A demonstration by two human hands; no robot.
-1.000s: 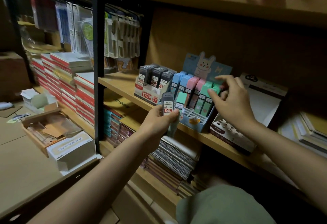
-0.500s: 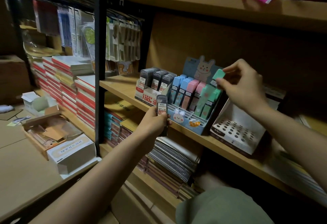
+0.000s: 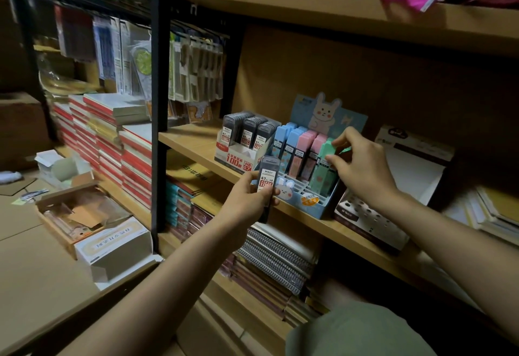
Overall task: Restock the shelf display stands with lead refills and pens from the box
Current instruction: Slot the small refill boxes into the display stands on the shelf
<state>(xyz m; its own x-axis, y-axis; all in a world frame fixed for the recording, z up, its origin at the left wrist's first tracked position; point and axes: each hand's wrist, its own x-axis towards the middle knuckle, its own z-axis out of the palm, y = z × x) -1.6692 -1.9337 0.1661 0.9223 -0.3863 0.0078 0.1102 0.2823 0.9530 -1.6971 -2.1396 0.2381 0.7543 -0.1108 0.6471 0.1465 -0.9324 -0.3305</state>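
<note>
The left hand point(image 3: 247, 195) grips a dark lead refill case point(image 3: 268, 180) upright, fingers curled closed around it, just off the shelf's point(image 3: 196, 142) front edge. The right hand point(image 3: 362, 167) pinches the top of a green refill case point(image 3: 325, 161) standing in the blue display stand point(image 3: 311, 201) on the shelf.

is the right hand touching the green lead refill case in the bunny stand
Touching. The head view shows the right hand with its fingertips pinching the top of the mint green plastic lead refill case in the blue bunny display stand.
</note>
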